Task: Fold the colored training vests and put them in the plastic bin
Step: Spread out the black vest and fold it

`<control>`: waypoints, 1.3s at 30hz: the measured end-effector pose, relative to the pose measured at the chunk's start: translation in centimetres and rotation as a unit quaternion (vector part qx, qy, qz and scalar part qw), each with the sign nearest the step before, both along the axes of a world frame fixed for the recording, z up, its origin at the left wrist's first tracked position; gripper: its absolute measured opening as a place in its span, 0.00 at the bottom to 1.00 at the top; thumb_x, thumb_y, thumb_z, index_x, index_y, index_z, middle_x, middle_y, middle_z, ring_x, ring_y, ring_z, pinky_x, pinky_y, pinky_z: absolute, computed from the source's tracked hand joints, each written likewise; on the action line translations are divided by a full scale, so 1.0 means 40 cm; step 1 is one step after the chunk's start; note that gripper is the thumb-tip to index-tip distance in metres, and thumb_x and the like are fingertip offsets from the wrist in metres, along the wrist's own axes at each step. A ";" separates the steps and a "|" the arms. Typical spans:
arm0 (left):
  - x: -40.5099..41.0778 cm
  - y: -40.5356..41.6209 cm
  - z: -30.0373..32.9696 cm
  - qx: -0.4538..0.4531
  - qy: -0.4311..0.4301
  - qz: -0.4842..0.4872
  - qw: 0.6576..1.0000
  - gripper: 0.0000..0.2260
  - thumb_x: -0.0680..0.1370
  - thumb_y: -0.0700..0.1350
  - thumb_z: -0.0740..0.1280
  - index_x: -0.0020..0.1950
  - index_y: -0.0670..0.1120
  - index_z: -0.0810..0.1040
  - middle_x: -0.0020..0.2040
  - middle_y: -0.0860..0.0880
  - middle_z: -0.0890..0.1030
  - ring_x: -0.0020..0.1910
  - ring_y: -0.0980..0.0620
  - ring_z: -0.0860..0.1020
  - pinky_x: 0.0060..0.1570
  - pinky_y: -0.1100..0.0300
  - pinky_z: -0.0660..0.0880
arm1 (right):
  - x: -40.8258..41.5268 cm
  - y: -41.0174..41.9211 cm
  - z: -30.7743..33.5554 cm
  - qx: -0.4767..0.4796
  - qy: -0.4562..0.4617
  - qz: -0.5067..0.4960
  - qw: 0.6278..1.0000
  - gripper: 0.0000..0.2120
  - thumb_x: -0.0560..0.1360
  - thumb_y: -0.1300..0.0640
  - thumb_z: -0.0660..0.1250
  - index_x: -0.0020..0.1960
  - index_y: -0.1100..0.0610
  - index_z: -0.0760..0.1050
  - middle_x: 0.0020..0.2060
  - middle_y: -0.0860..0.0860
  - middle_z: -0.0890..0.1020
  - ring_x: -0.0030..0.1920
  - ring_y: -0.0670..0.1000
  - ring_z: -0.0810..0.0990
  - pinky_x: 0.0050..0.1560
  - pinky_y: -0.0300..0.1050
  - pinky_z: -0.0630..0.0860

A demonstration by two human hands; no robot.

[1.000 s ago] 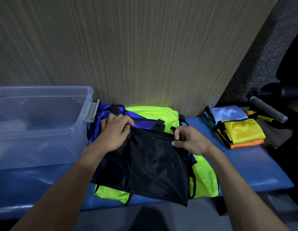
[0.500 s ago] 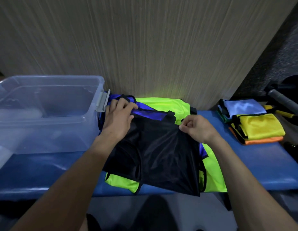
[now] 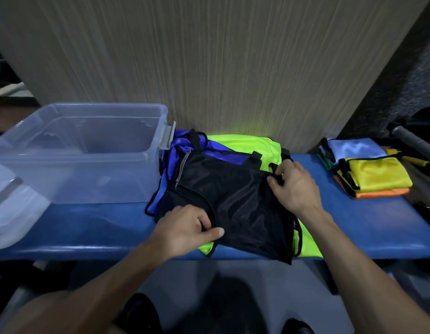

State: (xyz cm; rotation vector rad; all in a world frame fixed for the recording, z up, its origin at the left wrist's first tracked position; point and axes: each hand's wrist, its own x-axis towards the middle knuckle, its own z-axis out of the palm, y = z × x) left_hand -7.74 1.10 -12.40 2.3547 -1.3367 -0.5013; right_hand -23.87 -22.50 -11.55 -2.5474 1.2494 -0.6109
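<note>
A black mesh vest (image 3: 235,201) lies spread on top of a neon yellow-green vest (image 3: 252,145) and a blue vest (image 3: 175,153) on the blue bench (image 3: 101,227). My left hand (image 3: 185,227) pinches the black vest's near left edge at an armhole. My right hand (image 3: 293,186) grips its far right corner by the shoulder strap. The clear plastic bin (image 3: 88,150) stands to the left of the pile, open, with nothing visible inside.
A stack of folded vests, light blue (image 3: 353,148), yellow (image 3: 377,174) and orange (image 3: 380,194), sits at the bench's right end. A clear lid (image 3: 14,208) leans at the bin's left. A wood-grain wall rises behind. Grey bars (image 3: 411,138) lie far right.
My left hand left the vest's far left corner and came down to its near left edge. The right hand stayed on the far right corner. The camera shifted right.
</note>
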 end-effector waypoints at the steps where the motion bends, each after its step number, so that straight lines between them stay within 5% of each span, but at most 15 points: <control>1: -0.011 0.006 -0.012 -0.006 0.014 0.008 1.000 0.16 0.69 0.69 0.71 0.35 0.58 0.77 0.28 0.62 0.77 0.34 0.60 0.76 0.43 0.58 0.76 | -0.012 0.010 0.007 0.020 0.014 -0.015 1.000 0.14 0.78 0.45 0.68 0.54 0.55 0.72 0.53 0.53 0.76 0.53 0.60 0.77 0.47 0.52 0.72; 5: -0.051 0.013 -0.047 -0.086 0.071 0.046 0.993 0.15 0.70 0.63 0.76 0.35 0.55 0.76 0.26 0.61 0.75 0.26 0.63 0.71 0.35 0.61 0.70 | -0.066 0.041 0.027 0.117 0.048 -0.071 0.989 0.19 0.78 0.44 0.70 0.53 0.59 0.71 0.52 0.57 0.79 0.50 0.60 0.79 0.48 0.51 0.74; 9: -0.077 0.004 -0.073 -0.111 0.111 0.069 0.985 0.25 0.71 0.61 0.76 0.34 0.43 0.70 0.24 0.55 0.67 0.27 0.56 0.63 0.32 0.58 0.63 | -0.085 0.077 0.013 0.310 0.010 -0.063 0.949 0.22 0.78 0.47 0.71 0.46 0.69 0.77 0.37 0.60 0.83 0.37 0.60 0.85 0.41 0.56 0.85; 13: -0.083 -0.002 -0.077 -0.111 0.095 0.069 0.987 0.27 0.76 0.56 0.73 0.31 0.46 0.59 0.24 0.55 0.61 0.28 0.54 0.59 0.32 0.56 0.61 | -0.080 0.096 -0.005 0.335 -0.059 -0.067 0.938 0.18 0.75 0.50 0.76 0.42 0.60 0.71 0.37 0.58 0.78 0.35 0.54 0.81 0.27 0.45 0.79; 22: -0.041 0.013 -0.068 -0.069 0.211 0.022 0.975 0.22 0.82 0.56 0.65 0.33 0.48 0.64 0.26 0.58 0.64 0.30 0.56 0.65 0.36 0.57 0.63 | -0.076 0.084 -0.011 0.347 -0.127 -0.121 0.921 0.20 0.76 0.46 0.74 0.39 0.60 0.71 0.37 0.55 0.77 0.38 0.55 0.79 0.27 0.44 0.75; 24: -0.022 0.002 -0.054 -0.100 0.128 0.050 0.986 0.17 0.79 0.60 0.67 0.39 0.49 0.72 0.29 0.58 0.71 0.32 0.55 0.71 0.37 0.57 0.68 | -0.081 0.068 -0.018 0.342 -0.132 -0.140 0.920 0.23 0.75 0.45 0.75 0.35 0.58 0.68 0.33 0.54 0.75 0.34 0.55 0.77 0.29 0.44 0.75; 27: 0.017 -0.037 -0.027 -0.187 -0.082 0.089 0.975 0.09 0.78 0.58 0.67 0.52 0.54 0.73 0.47 0.55 0.74 0.49 0.50 0.76 0.47 0.50 0.76 | -0.086 0.052 -0.022 0.344 -0.152 -0.158 0.913 0.27 0.75 0.47 0.76 0.31 0.57 0.63 0.27 0.54 0.71 0.27 0.54 0.71 0.28 0.44 0.71; 32: 0.022 -0.115 -0.007 -0.214 -0.161 -0.024 0.963 0.21 0.82 0.58 0.57 0.68 0.48 0.75 0.66 0.51 0.71 0.64 0.47 0.71 0.63 0.47 0.74 | -0.083 0.036 -0.036 0.338 -0.169 -0.163 0.911 0.30 0.72 0.46 0.78 0.29 0.54 0.59 0.25 0.52 0.67 0.26 0.53 0.67 0.31 0.46 0.66; 35: -0.059 -0.137 -0.034 -0.127 -0.179 -0.134 0.966 0.32 0.82 0.67 0.44 0.82 0.52 0.58 0.82 0.52 0.54 0.80 0.47 0.53 0.79 0.47 0.55 | -0.078 0.027 -0.045 0.330 -0.172 -0.156 0.915 0.29 0.72 0.45 0.78 0.29 0.54 0.60 0.24 0.49 0.67 0.25 0.51 0.66 0.30 0.44 0.65; 37: -0.067 -0.143 -0.059 -0.008 -0.210 -0.163 0.964 0.38 0.78 0.71 0.36 0.83 0.54 0.41 0.83 0.52 0.38 0.82 0.45 0.38 0.79 0.44 0.39 | -0.080 0.022 -0.048 0.331 -0.162 -0.157 0.916 0.27 0.72 0.45 0.77 0.28 0.55 0.63 0.23 0.50 0.68 0.25 0.51 0.67 0.30 0.47 0.67; 39: -0.043 -0.141 -0.067 0.074 -0.227 -0.151 0.959 0.41 0.73 0.72 0.34 0.82 0.53 0.35 0.82 0.50 0.32 0.81 0.42 0.34 0.78 0.41 0.35 | -0.085 0.016 -0.049 0.334 -0.163 -0.155 0.915 0.22 0.72 0.45 0.77 0.32 0.59 0.72 0.24 0.53 0.72 0.26 0.53 0.72 0.34 0.56 0.76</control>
